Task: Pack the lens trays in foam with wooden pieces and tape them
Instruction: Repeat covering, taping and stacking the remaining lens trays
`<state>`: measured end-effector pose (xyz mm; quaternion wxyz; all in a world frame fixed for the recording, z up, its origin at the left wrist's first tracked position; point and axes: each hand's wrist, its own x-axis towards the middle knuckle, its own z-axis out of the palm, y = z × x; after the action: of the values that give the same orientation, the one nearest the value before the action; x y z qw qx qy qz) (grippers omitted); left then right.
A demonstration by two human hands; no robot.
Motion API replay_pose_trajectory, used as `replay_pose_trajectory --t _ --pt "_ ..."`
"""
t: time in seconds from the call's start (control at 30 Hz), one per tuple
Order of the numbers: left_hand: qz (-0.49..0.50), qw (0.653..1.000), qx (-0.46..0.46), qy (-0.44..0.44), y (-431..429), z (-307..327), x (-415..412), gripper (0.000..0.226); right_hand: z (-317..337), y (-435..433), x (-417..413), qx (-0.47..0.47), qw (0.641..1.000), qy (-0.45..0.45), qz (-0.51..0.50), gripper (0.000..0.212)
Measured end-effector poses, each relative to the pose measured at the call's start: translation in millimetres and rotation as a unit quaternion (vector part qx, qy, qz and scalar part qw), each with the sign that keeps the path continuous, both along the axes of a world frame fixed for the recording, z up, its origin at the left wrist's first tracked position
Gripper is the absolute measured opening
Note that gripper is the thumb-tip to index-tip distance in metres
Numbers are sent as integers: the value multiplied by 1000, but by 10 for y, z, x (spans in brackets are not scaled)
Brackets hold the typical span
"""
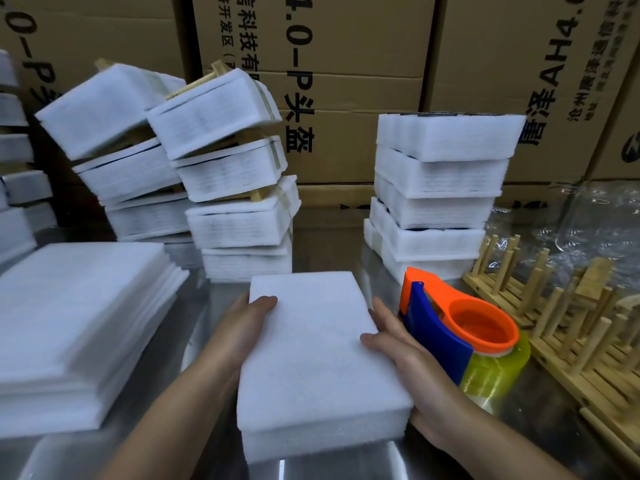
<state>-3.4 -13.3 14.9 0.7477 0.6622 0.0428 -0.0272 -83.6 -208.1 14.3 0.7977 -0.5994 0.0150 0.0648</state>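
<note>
A white foam-wrapped block (315, 362) lies on the metal table (194, 358) right in front of me. My left hand (242, 327) grips its left edge, thumb on top. At the block's right edge my right hand (405, 355) holds it the same way, thumb on the top face. An orange and blue tape dispenser (446, 323) with a yellowish tape roll (495, 372) stands just right of my right hand. Wooden peg racks (561, 327) lie at the far right.
Flat foam sheets (72, 327) are piled at the left. Taped foam packs (221, 174) stack unevenly behind the block, and a straighter stack of packs (440, 195) rises at the back right. Cardboard boxes (353, 81) wall the back. Clear plastic wrap (588, 220) lies behind the racks.
</note>
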Motion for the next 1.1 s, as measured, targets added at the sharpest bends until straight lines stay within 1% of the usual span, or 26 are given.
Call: replay_pose_trajectory --t 0.07,0.13,0.17,0.27,0.33,0.4,0.5,0.53,0.63,0.7,0.8,0.93,1.0,1.03,1.07,1.1 --pt "9 1000 7 -11 -21 5 9 15 2 9 14 21 1000 5 -7 61" --pt "9 1000 -28 11 -27 4 14 13 6 -3 21 45 999 16 -8 59" --pt "5 998 -53 31 -28 1 17 19 8 -13 17 59 998 19 -3 60" --pt "-2 994 -93 63 -30 -14 29 29 23 -31 11 101 994 24 14 81" --pt "1 993 -101 65 -36 -19 34 31 16 -33 20 113 993 20 18 85" --pt "1 992 -108 60 -37 -28 48 32 15 -21 28 114 993 18 18 81" --pt "4 992 -114 51 -33 -29 63 41 14 4 41 108 994 19 19 79" --pt "2 992 -116 48 -31 -34 73 40 13 9 52 108 994 22 19 75" --pt "-12 994 -109 31 -28 -54 112 24 -3 12 87 103 994 32 14 58" --pt "-4 995 -101 22 -20 -72 149 21 -14 18 88 101 994 35 17 57" --pt "-7 995 -94 18 -8 -75 155 25 -31 20 80 102 994 38 21 57" --pt "-19 996 -78 22 -8 -56 138 28 -32 17 86 95 995 35 19 59" --pt "-30 998 -52 17 1 -15 111 27 -27 11 83 88 995 33 20 58" --pt "-34 999 -19 16 10 23 81 31 -24 6 84 83 996 33 19 58" --pt "-35 999 35 16 26 64 56 43 -21 0 86 77 996 32 18 57" --pt "-25 993 115 14 53 105 35 60 -8 -4 81 69 997 29 19 55"
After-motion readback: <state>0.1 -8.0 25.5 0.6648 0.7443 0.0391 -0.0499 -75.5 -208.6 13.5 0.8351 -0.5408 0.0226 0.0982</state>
